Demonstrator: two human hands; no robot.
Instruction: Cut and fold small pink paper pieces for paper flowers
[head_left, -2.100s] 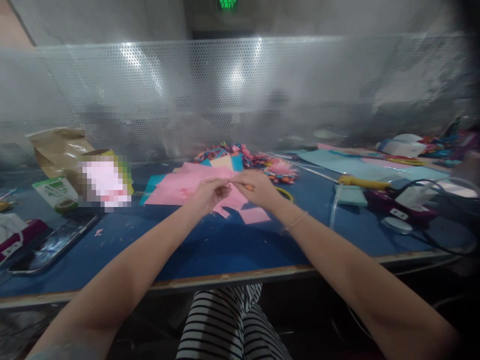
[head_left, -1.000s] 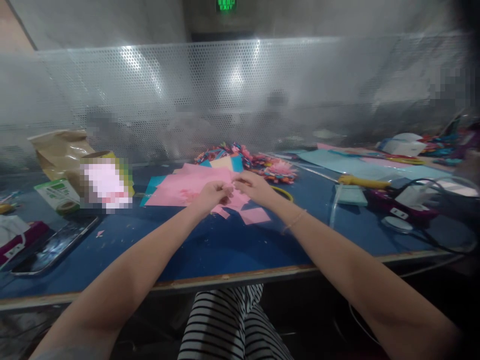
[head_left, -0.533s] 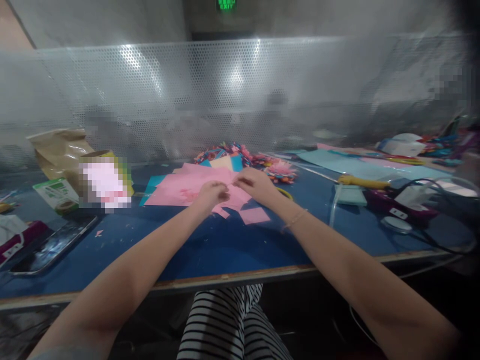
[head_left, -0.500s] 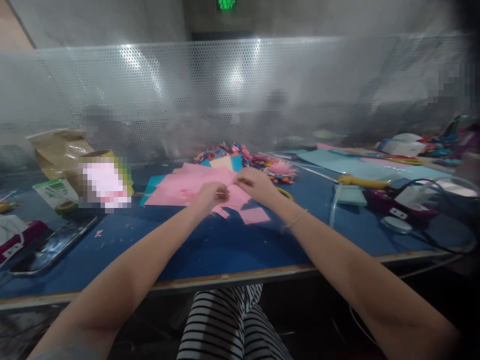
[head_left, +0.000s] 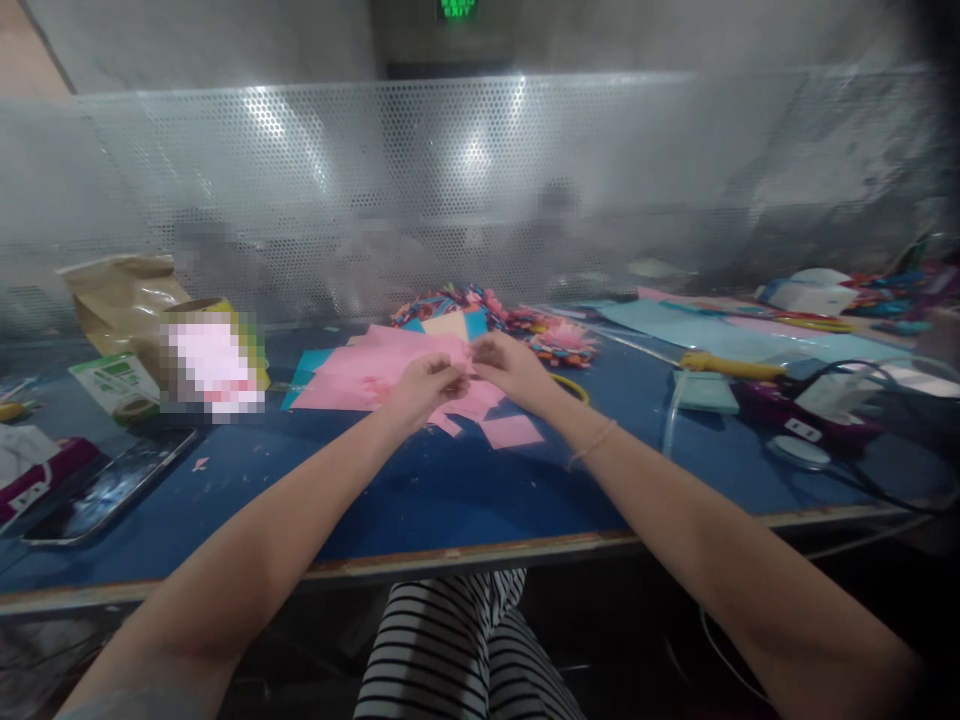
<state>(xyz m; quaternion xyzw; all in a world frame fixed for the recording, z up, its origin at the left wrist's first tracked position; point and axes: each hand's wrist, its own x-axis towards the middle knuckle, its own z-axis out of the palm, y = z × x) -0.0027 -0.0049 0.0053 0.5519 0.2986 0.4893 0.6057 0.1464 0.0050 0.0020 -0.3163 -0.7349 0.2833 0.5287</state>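
Observation:
My left hand and my right hand meet over a spread of pink paper sheets on the blue table. Both hands are closed in a pinch on a small pink paper piece between their fingertips; its shape is too small to make out. Loose pink paper squares lie just below the hands. A heap of colourful folded paper pieces sits right behind them.
A phone lies at the left front, with a tape roll, a green packet and a brown bag behind it. To the right are light blue sheets, a yellow-handled tool and cables. A perforated metal screen backs the table.
My hands have stayed in the same spot, working the small pink piece with slight finger movements. Nothing else on the table has moved.

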